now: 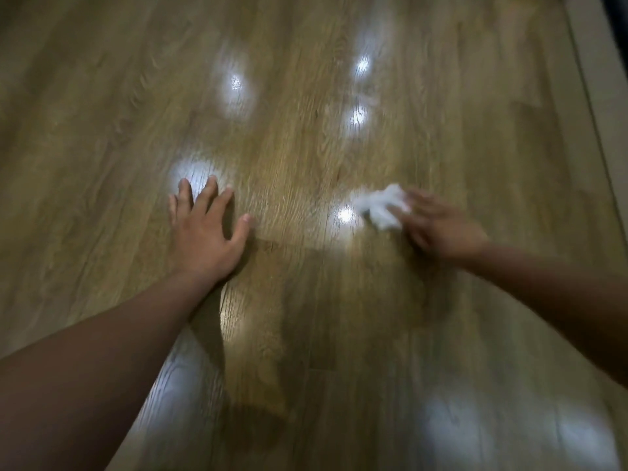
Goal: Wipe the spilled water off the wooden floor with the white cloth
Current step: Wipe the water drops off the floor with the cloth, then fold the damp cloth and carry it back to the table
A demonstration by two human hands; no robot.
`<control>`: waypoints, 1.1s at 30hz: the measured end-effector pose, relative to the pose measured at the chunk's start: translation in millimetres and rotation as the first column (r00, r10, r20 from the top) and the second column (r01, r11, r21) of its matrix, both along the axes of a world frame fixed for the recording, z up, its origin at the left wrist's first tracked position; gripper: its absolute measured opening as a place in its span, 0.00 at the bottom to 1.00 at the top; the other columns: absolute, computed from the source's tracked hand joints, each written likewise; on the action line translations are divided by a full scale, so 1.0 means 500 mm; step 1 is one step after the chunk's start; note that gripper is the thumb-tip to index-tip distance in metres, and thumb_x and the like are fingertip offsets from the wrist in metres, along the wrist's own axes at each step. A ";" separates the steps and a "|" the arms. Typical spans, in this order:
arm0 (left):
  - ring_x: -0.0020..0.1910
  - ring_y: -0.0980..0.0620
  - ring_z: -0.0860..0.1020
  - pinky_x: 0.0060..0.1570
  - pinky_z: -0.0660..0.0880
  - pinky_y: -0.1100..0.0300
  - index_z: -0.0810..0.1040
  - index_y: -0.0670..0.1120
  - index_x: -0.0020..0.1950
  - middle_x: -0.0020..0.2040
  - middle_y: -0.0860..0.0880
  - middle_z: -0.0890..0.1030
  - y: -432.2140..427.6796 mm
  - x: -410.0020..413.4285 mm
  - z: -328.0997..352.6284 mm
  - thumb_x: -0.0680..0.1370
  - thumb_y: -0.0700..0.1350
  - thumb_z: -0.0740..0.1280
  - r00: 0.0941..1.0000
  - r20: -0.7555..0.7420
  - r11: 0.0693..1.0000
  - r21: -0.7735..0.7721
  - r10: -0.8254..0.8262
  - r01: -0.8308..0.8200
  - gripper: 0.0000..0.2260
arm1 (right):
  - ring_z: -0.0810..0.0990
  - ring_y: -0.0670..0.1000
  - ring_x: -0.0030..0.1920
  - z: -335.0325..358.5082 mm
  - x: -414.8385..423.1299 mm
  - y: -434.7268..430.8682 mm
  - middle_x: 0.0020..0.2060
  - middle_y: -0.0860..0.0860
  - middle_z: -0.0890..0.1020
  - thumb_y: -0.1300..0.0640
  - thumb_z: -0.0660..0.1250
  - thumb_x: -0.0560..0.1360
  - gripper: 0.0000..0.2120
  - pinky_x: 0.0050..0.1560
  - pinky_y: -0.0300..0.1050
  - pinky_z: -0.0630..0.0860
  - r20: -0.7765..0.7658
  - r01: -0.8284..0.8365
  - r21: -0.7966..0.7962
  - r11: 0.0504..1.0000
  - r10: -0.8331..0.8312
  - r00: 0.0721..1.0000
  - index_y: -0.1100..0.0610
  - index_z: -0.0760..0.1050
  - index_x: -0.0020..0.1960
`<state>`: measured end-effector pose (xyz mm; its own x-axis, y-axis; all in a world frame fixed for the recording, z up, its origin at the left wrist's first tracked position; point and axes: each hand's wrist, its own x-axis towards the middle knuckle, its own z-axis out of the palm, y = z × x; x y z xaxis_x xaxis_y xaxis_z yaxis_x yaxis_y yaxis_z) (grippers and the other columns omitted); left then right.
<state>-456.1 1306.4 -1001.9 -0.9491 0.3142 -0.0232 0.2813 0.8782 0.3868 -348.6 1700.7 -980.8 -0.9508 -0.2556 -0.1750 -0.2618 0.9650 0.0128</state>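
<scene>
Writing is seen nowhere; white cloth [384,207] is pinned under the blurred right hand [441,226], left hand [204,229] splayed flat on open wooden floor [102,130].

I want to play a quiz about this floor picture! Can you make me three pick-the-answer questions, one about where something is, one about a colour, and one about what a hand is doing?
1. Where is the cloth?
A. under the right hand
B. under the left hand
C. lying alone, far from both hands

2. What colour is the cloth?
A. blue
B. white
C. red

3. What is the left hand doing?
A. making a fist
C. holding a cup
B. lying flat, fingers spread

Answers: 1 A, the right hand presses the cloth on the wooden floor. 2 B, it looks white. 3 B, the left hand lies open on the boards.
</scene>
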 end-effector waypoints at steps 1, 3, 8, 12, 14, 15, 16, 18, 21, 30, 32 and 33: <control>0.80 0.40 0.48 0.77 0.40 0.43 0.67 0.49 0.75 0.79 0.47 0.61 0.004 -0.002 -0.002 0.78 0.64 0.52 1.000 -0.005 1.000 0.003 0.005 -0.005 0.30 | 0.67 0.65 0.71 0.005 -0.045 0.038 0.72 0.60 0.68 0.45 0.48 0.77 0.27 0.65 0.60 0.70 -0.053 0.281 -0.024 0.960 -0.282 0.958 0.52 0.66 0.73; 0.80 0.40 0.48 0.77 0.39 0.44 0.67 0.49 0.75 0.79 0.46 0.61 0.005 -0.001 -0.004 0.79 0.62 0.54 1.000 -0.008 1.000 0.001 0.017 -0.017 0.29 | 0.73 0.67 0.62 0.017 -0.107 0.052 0.62 0.64 0.75 0.53 0.51 0.76 0.20 0.59 0.51 0.71 -0.008 0.693 -0.257 0.674 -0.718 0.696 0.62 0.74 0.60; 0.78 0.44 0.56 0.72 0.49 0.62 0.78 0.47 0.68 0.72 0.48 0.73 -0.007 -0.006 0.029 0.82 0.54 0.60 0.989 0.130 0.965 0.242 0.074 -0.104 0.19 | 0.66 0.61 0.71 -0.008 -0.037 -0.146 0.71 0.57 0.68 0.63 0.54 0.75 0.22 0.71 0.54 0.63 -0.007 0.742 -0.400 0.538 -0.811 0.585 0.56 0.71 0.68; 0.57 0.53 0.79 0.58 0.72 0.66 0.82 0.47 0.59 0.54 0.52 0.81 -0.080 0.006 0.084 0.76 0.54 0.62 0.935 0.293 0.853 0.419 0.199 -0.312 0.18 | 0.54 0.55 0.78 -0.010 0.087 -0.305 0.78 0.54 0.59 0.64 0.55 0.77 0.25 0.77 0.56 0.49 0.036 0.770 -0.436 0.467 -0.845 0.533 0.53 0.66 0.73; 0.52 0.51 0.80 0.58 0.76 0.57 0.82 0.47 0.58 0.53 0.50 0.82 -0.139 0.046 0.095 0.76 0.54 0.63 0.921 0.299 0.860 0.367 0.252 -0.355 0.17 | 0.52 0.56 0.78 -0.014 0.154 -0.401 0.78 0.54 0.58 0.66 0.56 0.76 0.27 0.78 0.56 0.46 0.050 0.712 -0.450 0.539 -0.781 0.623 0.55 0.64 0.74; 0.51 0.50 0.80 0.57 0.76 0.56 0.83 0.47 0.58 0.52 0.49 0.81 -0.167 0.070 0.095 0.76 0.53 0.63 0.918 0.289 0.869 0.337 0.271 -0.363 0.16 | 0.52 0.57 0.78 -0.017 0.191 -0.454 0.78 0.55 0.58 0.66 0.56 0.75 0.28 0.78 0.56 0.46 0.053 0.671 -0.464 0.579 -0.738 0.673 0.56 0.64 0.75; 0.50 0.49 0.80 0.56 0.75 0.57 0.83 0.46 0.57 0.51 0.48 0.79 -0.192 0.095 0.097 0.77 0.51 0.63 0.913 0.282 0.875 0.305 0.295 -0.377 0.15 | 0.52 0.58 0.78 -0.021 0.228 -0.509 0.78 0.55 0.59 0.65 0.54 0.74 0.28 0.78 0.58 0.46 0.058 0.657 -0.474 0.587 -0.723 0.688 0.56 0.64 0.75; 0.48 0.49 0.78 0.53 0.73 0.60 0.83 0.44 0.56 0.50 0.44 0.80 -0.236 0.134 0.099 0.78 0.48 0.64 0.886 0.266 0.855 0.264 0.381 -0.447 0.13 | 0.53 0.58 0.78 -0.019 0.289 -0.621 0.78 0.55 0.59 0.61 0.51 0.73 0.30 0.77 0.60 0.49 0.111 0.709 -0.470 0.527 -0.761 0.639 0.55 0.63 0.75; 0.46 0.44 0.80 0.52 0.76 0.54 0.83 0.45 0.51 0.47 0.40 0.82 -0.310 0.186 0.102 0.77 0.51 0.62 0.748 0.293 0.702 0.264 0.595 -0.661 0.14 | 0.52 0.58 0.78 -0.006 0.351 -0.795 0.78 0.53 0.56 0.62 0.53 0.70 0.33 0.75 0.61 0.51 0.183 0.645 -0.460 0.610 -0.646 0.741 0.52 0.61 0.76; 0.38 0.41 0.82 0.42 0.79 0.52 0.81 0.47 0.36 0.36 0.46 0.83 -0.488 0.309 0.139 0.71 0.46 0.61 0.231 0.651 0.117 0.215 0.723 -0.970 0.10 | 0.55 0.55 0.77 0.028 0.216 -1.041 0.75 0.51 0.67 0.64 0.58 0.72 0.25 0.77 0.54 0.46 0.392 0.399 -0.701 0.591 -0.149 0.908 0.52 0.74 0.67; 0.34 0.45 0.79 0.30 0.74 0.61 0.78 0.45 0.38 0.34 0.46 0.81 -0.496 0.283 0.201 0.75 0.39 0.62 0.149 0.762 0.006 0.186 0.630 -0.982 0.08 | 0.70 0.55 0.70 0.113 0.105 -1.088 0.70 0.53 0.72 0.60 0.57 0.76 0.22 0.69 0.48 0.65 0.600 0.596 -0.696 0.400 -0.131 0.789 0.51 0.74 0.67; 0.31 0.50 0.77 0.27 0.70 0.63 0.77 0.44 0.41 0.33 0.48 0.79 -0.501 0.259 0.242 0.77 0.38 0.61 0.131 0.809 -0.031 0.181 0.573 -0.983 0.08 | 0.76 0.54 0.61 0.168 0.050 -1.105 0.66 0.53 0.76 0.60 0.57 0.78 0.20 0.60 0.43 0.71 0.717 0.721 -0.640 0.264 -0.130 0.684 0.49 0.74 0.67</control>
<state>-326.6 1056.1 -881.1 -0.4362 -0.5350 -0.7236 -0.7763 -0.1829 0.6032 -323.8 1148.0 -896.9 -0.8165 -0.1113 -0.5665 0.5155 0.3013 -0.8022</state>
